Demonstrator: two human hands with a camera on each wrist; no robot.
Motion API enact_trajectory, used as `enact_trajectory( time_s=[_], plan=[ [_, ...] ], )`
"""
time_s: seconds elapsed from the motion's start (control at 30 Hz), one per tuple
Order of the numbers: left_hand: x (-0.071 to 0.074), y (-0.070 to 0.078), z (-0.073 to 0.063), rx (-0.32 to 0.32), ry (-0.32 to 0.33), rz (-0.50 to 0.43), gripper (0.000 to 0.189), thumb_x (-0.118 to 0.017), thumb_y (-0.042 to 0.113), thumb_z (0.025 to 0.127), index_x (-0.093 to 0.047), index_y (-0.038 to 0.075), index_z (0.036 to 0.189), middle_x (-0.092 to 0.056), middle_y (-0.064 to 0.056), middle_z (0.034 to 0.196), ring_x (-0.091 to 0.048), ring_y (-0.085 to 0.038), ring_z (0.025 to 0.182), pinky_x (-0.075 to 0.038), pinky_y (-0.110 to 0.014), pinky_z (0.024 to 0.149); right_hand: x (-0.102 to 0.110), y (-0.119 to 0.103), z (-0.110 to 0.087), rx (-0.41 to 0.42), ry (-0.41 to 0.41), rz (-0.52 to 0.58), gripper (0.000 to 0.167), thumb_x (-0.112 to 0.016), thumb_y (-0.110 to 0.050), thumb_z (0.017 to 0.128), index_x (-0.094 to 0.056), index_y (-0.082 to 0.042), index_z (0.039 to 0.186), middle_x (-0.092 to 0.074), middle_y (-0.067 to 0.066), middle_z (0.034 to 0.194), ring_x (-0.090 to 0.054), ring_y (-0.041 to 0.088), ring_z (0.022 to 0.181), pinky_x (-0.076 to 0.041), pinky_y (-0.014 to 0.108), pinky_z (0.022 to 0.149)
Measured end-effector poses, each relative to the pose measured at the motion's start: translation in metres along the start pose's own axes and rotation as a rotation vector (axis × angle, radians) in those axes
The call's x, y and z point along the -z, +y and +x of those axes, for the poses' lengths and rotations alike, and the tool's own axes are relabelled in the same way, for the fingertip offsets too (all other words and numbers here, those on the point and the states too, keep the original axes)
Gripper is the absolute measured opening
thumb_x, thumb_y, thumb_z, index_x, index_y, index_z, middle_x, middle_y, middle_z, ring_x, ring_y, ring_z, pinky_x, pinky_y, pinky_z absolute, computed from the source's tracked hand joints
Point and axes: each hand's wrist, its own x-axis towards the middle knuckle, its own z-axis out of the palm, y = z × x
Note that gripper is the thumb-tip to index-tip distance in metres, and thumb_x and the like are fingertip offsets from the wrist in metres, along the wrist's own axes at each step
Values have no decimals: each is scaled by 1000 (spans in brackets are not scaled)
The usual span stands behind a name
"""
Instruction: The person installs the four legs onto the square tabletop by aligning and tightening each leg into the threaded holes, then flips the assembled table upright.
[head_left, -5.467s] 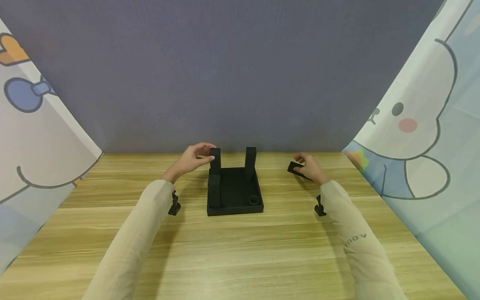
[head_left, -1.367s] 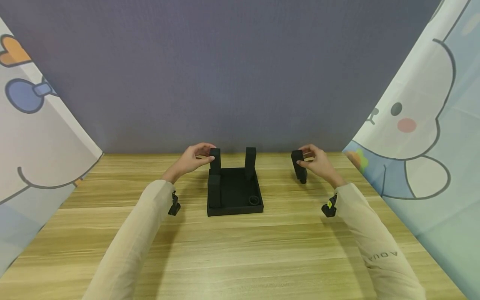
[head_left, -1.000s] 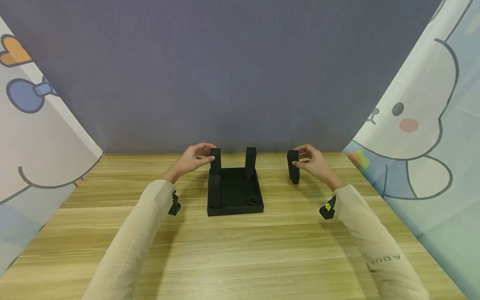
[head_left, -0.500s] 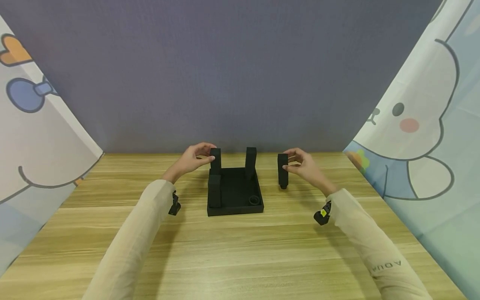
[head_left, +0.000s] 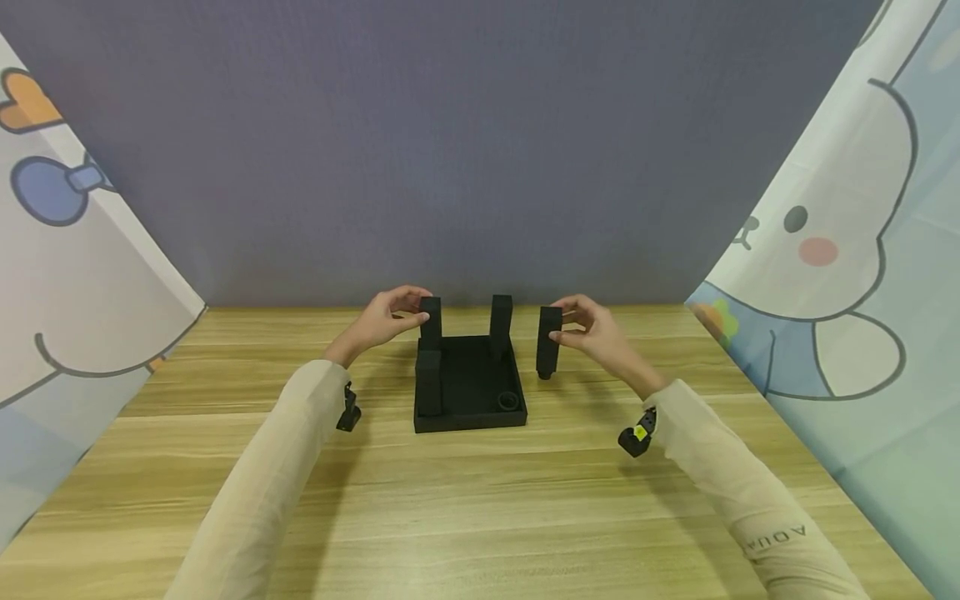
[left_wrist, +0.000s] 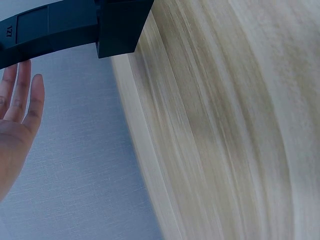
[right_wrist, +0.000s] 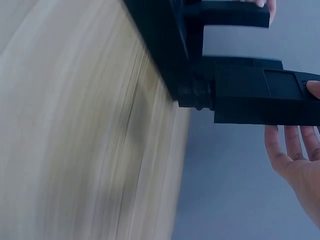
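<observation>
Fingers, right [right_wrist: 293,142]: pinch boxy black leg [head_left: 547,344] | Fingers, left [left_wrist: 20,95]: pinch square post [head_left: 431,329] | grainy tabletop [head_left: 480,517]

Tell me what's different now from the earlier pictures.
The loose post has swung from steeply tilted to nearly upright, narrow end down, and the right hand holding it has carried it left, closer to the base. The left hand still holds the back-left post; the base, back-right post and front-left post look unmoved.
</observation>
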Motion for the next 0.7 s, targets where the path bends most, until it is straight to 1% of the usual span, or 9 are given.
enact_trajectory(
  time_s=[0.17, 0.37, 0.5, 0.7],
  plan=[
    [0, 0, 0, -3, 4, 1, 40, -58, 13, 90, -48, 3, 128, -50, -21, 125, -48, -36, 115, -38, -51, 96, -11, -9, -1, 11, -16, 64, 41, -68, 0, 79, -50, -1, 115, -52, 7, 106, -57, 21, 98, -53, 26, 75],
    [0, 0, 0, 1, -3, -4, 41, -58, 13, 90, -48, 3, 129, -49, -20, 126, -48, -35, 116, -38, -51, 96, -21, -15, -5, 20, -42, 101, 42, -68, 3, 78, -49, -1, 115, -54, 7, 107, -58, 15, 95, -54, 27, 74],
    [0, 1, -1, 5, -4, -4, 41, -57, 13, 90, -47, 4, 129, -50, -20, 125, -48, -35, 115, -40, -50, 94, -26, -17, -8, 26, -60, 133, 42, -67, 4, 78, -48, 0, 115, -54, 6, 106, -58, 15, 95, -54, 27, 75],
    [0, 1, -2, 6, -5, -6, 41, -57, 13, 91, -47, 4, 129, -50, -20, 125, -48, -34, 115, -40, -50, 94, -34, -19, -11, 38, -78, 154, 42, -67, 5, 78, -47, 1, 115, -55, 2, 104, -58, 14, 93, -53, 25, 72]
  ],
)
